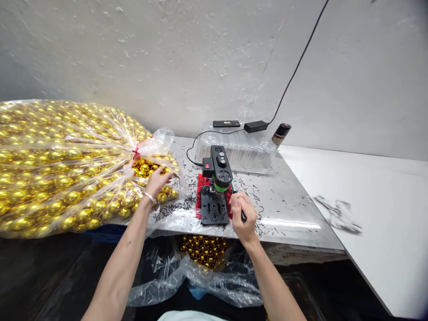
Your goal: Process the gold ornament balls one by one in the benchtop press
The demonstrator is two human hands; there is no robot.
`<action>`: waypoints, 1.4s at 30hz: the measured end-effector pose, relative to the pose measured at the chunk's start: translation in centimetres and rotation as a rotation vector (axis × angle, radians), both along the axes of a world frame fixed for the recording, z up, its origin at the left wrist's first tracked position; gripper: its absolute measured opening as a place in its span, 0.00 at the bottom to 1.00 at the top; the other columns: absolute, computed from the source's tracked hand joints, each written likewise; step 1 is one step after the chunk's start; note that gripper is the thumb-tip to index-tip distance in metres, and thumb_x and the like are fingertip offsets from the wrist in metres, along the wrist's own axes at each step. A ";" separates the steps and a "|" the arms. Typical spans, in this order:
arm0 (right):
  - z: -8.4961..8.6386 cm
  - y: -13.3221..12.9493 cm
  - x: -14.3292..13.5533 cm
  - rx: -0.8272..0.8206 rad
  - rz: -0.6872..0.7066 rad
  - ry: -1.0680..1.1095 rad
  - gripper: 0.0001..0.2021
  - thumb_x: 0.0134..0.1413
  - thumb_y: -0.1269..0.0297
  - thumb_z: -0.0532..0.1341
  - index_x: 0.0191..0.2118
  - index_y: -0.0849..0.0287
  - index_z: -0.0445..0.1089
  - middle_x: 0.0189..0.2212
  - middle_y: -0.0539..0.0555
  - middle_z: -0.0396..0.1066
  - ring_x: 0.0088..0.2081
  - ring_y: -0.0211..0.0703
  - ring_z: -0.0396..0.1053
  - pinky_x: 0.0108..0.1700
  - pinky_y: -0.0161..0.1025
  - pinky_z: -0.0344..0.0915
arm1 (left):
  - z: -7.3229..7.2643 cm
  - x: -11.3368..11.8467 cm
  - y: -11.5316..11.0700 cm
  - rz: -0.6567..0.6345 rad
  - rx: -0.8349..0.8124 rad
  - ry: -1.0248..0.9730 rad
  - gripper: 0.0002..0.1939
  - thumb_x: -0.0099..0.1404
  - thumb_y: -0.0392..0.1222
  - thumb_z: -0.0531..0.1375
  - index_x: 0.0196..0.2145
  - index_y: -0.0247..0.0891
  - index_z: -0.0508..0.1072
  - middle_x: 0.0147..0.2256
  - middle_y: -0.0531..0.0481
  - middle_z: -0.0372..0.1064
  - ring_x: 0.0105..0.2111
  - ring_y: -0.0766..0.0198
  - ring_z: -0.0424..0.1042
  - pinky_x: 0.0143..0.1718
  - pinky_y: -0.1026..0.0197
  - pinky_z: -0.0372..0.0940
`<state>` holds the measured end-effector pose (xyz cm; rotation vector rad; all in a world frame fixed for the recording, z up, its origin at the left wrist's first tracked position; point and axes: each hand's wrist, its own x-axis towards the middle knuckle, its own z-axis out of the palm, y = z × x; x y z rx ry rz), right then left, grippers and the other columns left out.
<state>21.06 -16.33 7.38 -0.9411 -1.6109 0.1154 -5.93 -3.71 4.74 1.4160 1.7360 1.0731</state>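
Head view: the left hand (157, 179) is laid, fingers loosely spread, on the loose gold balls (147, 171) at the open mouth of the large clear bag (60, 165); whether a ball is pinched cannot be told. The right hand (243, 215) is closed round the black lever handle (243, 216) of the small bench press (218, 178). The balls lie left of the press plate (214, 209), well apart from the right hand, so the left hand is the nearer. The plate's long axis runs toward the person.
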 end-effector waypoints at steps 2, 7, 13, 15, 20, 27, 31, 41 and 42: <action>-0.1 0.0 0.0 0.002 0.005 -0.005 0.12 0.61 0.73 0.50 0.26 0.58 0.60 0.25 0.51 0.62 0.27 0.37 0.61 0.30 0.37 0.58 | 0.0 0.5 -2.8 -0.007 0.003 -0.444 0.22 0.58 0.46 0.62 0.49 0.35 0.72 0.41 0.45 0.74 0.35 0.62 0.74 0.32 0.63 0.69; -0.4 0.0 0.1 0.012 0.005 -0.002 0.11 0.60 0.74 0.50 0.27 0.58 0.60 0.25 0.50 0.61 0.28 0.37 0.61 0.30 0.37 0.58 | -1.6 4.2 -9.3 -0.035 -0.289 -1.018 0.10 0.59 0.38 0.62 0.38 0.32 0.75 0.37 0.42 0.75 0.31 0.65 0.74 0.25 0.68 0.68; -0.3 0.0 0.2 0.008 0.007 -0.019 0.11 0.60 0.75 0.50 0.26 0.58 0.60 0.26 0.51 0.63 0.30 0.38 0.63 0.32 0.37 0.60 | -3.7 8.2 -11.5 -0.122 -0.457 -1.159 0.12 0.62 0.40 0.61 0.42 0.33 0.74 0.36 0.42 0.76 0.30 0.65 0.75 0.25 0.68 0.69; -0.3 0.0 0.2 0.004 0.007 -0.031 0.11 0.60 0.75 0.51 0.27 0.58 0.60 0.26 0.51 0.63 0.30 0.38 0.63 0.32 0.37 0.60 | -4.1 8.7 -11.3 -0.140 -0.450 -1.110 0.13 0.61 0.41 0.61 0.43 0.34 0.73 0.37 0.42 0.76 0.31 0.65 0.75 0.25 0.68 0.69; -0.3 0.0 0.2 0.013 0.008 -0.035 0.12 0.60 0.74 0.50 0.26 0.58 0.60 0.26 0.51 0.63 0.30 0.38 0.63 0.32 0.37 0.60 | -4.1 9.6 -10.6 -0.107 -0.415 -1.064 0.06 0.59 0.35 0.63 0.36 0.36 0.74 0.36 0.46 0.76 0.30 0.67 0.74 0.25 0.70 0.67; -0.4 0.0 0.2 0.012 0.015 -0.028 0.12 0.60 0.75 0.50 0.26 0.58 0.60 0.26 0.52 0.63 0.30 0.38 0.63 0.31 0.36 0.60 | -3.2 10.4 -10.0 -0.019 -0.508 -1.168 0.10 0.58 0.32 0.62 0.40 0.33 0.74 0.33 0.46 0.76 0.28 0.68 0.75 0.24 0.72 0.67; -0.4 0.0 0.2 0.019 0.016 -0.031 0.11 0.60 0.75 0.50 0.26 0.58 0.60 0.26 0.52 0.63 0.30 0.37 0.63 0.31 0.36 0.59 | -3.6 11.1 -9.5 -0.059 -0.410 -0.996 0.10 0.56 0.35 0.65 0.38 0.32 0.75 0.33 0.45 0.76 0.28 0.67 0.75 0.27 0.69 0.68; -0.5 0.0 0.3 0.010 0.022 -0.040 0.11 0.60 0.76 0.51 0.27 0.58 0.59 0.26 0.51 0.62 0.30 0.36 0.63 0.30 0.35 0.59 | -5.1 12.0 -7.6 -0.355 -0.056 -0.056 0.20 0.57 0.40 0.63 0.48 0.33 0.74 0.45 0.41 0.74 0.44 0.55 0.73 0.46 0.56 0.67; -0.5 0.0 0.3 0.013 0.025 -0.042 0.11 0.60 0.76 0.51 0.27 0.58 0.59 0.26 0.51 0.62 0.30 0.36 0.63 0.30 0.35 0.59 | -4.9 12.1 -7.5 -0.385 -0.036 0.039 0.20 0.59 0.40 0.62 0.49 0.32 0.74 0.46 0.40 0.73 0.46 0.54 0.72 0.49 0.55 0.65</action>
